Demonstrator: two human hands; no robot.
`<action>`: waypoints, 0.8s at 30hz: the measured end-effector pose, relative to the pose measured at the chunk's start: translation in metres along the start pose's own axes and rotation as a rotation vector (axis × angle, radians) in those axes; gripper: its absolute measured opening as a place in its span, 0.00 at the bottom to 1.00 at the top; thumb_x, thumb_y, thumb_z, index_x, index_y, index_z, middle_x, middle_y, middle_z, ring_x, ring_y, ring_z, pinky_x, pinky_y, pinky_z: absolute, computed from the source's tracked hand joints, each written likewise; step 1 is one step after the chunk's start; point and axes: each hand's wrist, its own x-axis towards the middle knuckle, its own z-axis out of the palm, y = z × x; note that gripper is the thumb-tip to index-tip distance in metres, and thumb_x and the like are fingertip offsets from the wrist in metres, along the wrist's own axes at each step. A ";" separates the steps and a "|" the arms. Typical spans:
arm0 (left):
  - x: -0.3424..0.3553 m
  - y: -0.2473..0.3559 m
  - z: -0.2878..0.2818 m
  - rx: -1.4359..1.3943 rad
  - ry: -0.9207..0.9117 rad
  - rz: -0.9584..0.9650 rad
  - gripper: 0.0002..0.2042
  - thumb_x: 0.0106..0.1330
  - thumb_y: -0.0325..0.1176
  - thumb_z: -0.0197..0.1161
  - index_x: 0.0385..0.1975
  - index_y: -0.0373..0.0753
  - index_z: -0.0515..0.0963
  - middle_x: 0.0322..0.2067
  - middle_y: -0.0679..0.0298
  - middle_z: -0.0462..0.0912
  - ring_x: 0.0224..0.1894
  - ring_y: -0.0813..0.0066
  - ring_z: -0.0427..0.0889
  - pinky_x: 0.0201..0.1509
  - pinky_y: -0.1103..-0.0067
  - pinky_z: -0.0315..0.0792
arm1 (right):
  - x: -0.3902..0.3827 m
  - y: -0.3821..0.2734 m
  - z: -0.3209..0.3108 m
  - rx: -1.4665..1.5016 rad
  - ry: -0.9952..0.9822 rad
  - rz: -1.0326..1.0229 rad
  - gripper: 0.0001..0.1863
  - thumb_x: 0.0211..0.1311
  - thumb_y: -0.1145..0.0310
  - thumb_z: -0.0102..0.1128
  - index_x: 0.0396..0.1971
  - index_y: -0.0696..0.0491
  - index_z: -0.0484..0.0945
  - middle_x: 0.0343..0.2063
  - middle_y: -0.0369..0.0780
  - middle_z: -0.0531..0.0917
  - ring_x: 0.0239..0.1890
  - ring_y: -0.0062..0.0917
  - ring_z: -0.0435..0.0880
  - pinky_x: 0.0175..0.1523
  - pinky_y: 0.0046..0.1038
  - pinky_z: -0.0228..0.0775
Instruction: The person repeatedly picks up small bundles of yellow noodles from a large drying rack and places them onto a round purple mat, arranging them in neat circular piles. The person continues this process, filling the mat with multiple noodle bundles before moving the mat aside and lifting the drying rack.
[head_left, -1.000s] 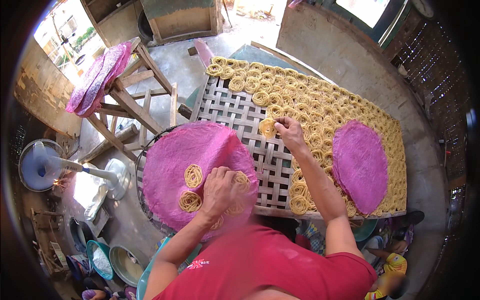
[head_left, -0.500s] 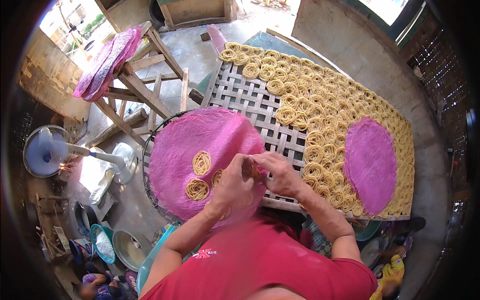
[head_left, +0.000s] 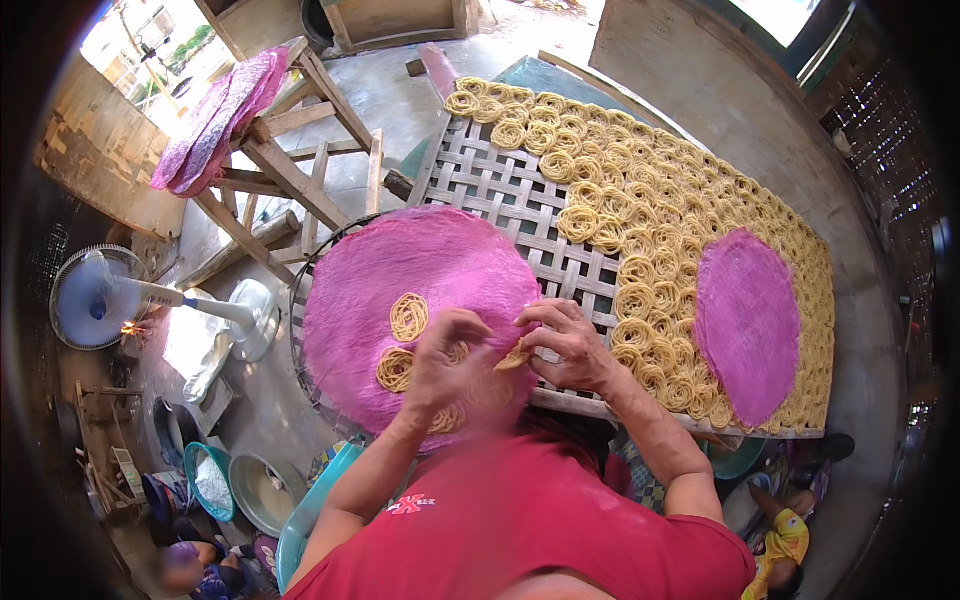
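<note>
I see a small yellow noodle coil [head_left: 514, 356] pinched between my two hands, just over the near edge of the pink cloth [head_left: 420, 290]. My right hand [head_left: 570, 345] grips it by the fingertips; my left hand [head_left: 450, 365] curls closed against it. Two coils [head_left: 408, 317] already lie on the cloth, spaced apart, likely for drying. The woven rack [head_left: 500, 185] beyond carries rows of coils.

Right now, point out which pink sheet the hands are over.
The near pink sheet on the round tray, bearing a few noodle coils; the other lies among the coils on the rack.

Both hands [head_left: 510, 355] pinch noodle coil [head_left: 514, 357] over pink cloth [head_left: 420, 270]; woven rack [head_left: 500, 190] beyond.
</note>
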 end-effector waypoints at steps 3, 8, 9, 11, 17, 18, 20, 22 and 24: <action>0.006 -0.003 -0.042 0.554 0.226 0.014 0.20 0.64 0.21 0.71 0.56 0.32 0.79 0.54 0.55 0.82 0.58 0.63 0.82 0.63 0.67 0.77 | -0.014 0.002 -0.015 0.091 0.007 0.038 0.14 0.44 0.78 0.69 0.34 0.49 0.83 0.49 0.36 0.87 0.59 0.37 0.83 0.66 0.40 0.72; 0.005 -0.015 -0.087 1.030 0.211 0.012 0.21 0.64 0.25 0.70 0.59 0.33 0.81 0.58 0.51 0.81 0.64 0.52 0.77 0.69 0.61 0.71 | -0.039 0.009 -0.042 0.512 0.170 0.320 0.10 0.52 0.78 0.68 0.35 0.54 0.81 0.39 0.39 0.88 0.52 0.32 0.86 0.62 0.37 0.76; 0.004 -0.014 -0.090 1.046 0.164 0.023 0.21 0.63 0.25 0.70 0.58 0.34 0.82 0.58 0.51 0.81 0.64 0.51 0.77 0.69 0.62 0.70 | -0.044 0.011 -0.048 0.515 0.211 0.426 0.09 0.54 0.76 0.68 0.36 0.54 0.81 0.38 0.39 0.88 0.50 0.31 0.86 0.60 0.35 0.76; 0.003 -0.013 -0.088 1.073 0.134 0.046 0.17 0.62 0.26 0.71 0.51 0.34 0.85 0.56 0.53 0.82 0.61 0.53 0.79 0.67 0.63 0.71 | -0.050 0.020 -0.064 0.384 0.291 0.503 0.09 0.59 0.73 0.68 0.39 0.57 0.82 0.37 0.40 0.88 0.46 0.26 0.86 0.57 0.30 0.76; 0.014 -0.008 -0.082 1.096 0.048 0.014 0.17 0.57 0.21 0.71 0.48 0.36 0.81 0.43 0.58 0.83 0.51 0.57 0.81 0.58 0.64 0.75 | -0.035 0.063 -0.094 0.013 0.308 0.729 0.11 0.62 0.68 0.69 0.38 0.60 0.82 0.30 0.40 0.88 0.33 0.23 0.87 0.41 0.31 0.81; 0.016 -0.009 -0.082 1.037 0.055 0.003 0.17 0.57 0.20 0.70 0.48 0.37 0.81 0.41 0.58 0.83 0.49 0.57 0.82 0.56 0.64 0.75 | -0.031 0.069 -0.095 -0.013 0.304 0.780 0.11 0.62 0.67 0.69 0.37 0.60 0.83 0.29 0.42 0.89 0.33 0.25 0.88 0.40 0.33 0.82; 0.020 -0.011 -0.084 0.911 0.075 -0.015 0.19 0.57 0.19 0.67 0.49 0.37 0.80 0.37 0.58 0.83 0.45 0.58 0.83 0.53 0.65 0.77 | -0.026 0.080 -0.093 0.110 0.332 0.827 0.12 0.63 0.65 0.68 0.39 0.59 0.85 0.30 0.43 0.89 0.35 0.26 0.89 0.42 0.31 0.81; 0.022 -0.011 -0.084 0.857 0.069 -0.089 0.19 0.57 0.18 0.67 0.50 0.37 0.80 0.37 0.58 0.83 0.44 0.58 0.83 0.51 0.65 0.77 | -0.024 0.088 -0.090 0.324 0.361 0.868 0.13 0.63 0.65 0.67 0.41 0.58 0.86 0.31 0.43 0.89 0.36 0.27 0.89 0.44 0.31 0.81; 0.024 -0.010 -0.083 0.783 0.080 -0.131 0.18 0.57 0.18 0.66 0.49 0.37 0.79 0.35 0.59 0.82 0.40 0.62 0.83 0.48 0.68 0.77 | -0.020 0.100 -0.083 0.251 0.358 0.940 0.15 0.64 0.63 0.65 0.45 0.57 0.87 0.32 0.43 0.90 0.37 0.30 0.89 0.46 0.33 0.80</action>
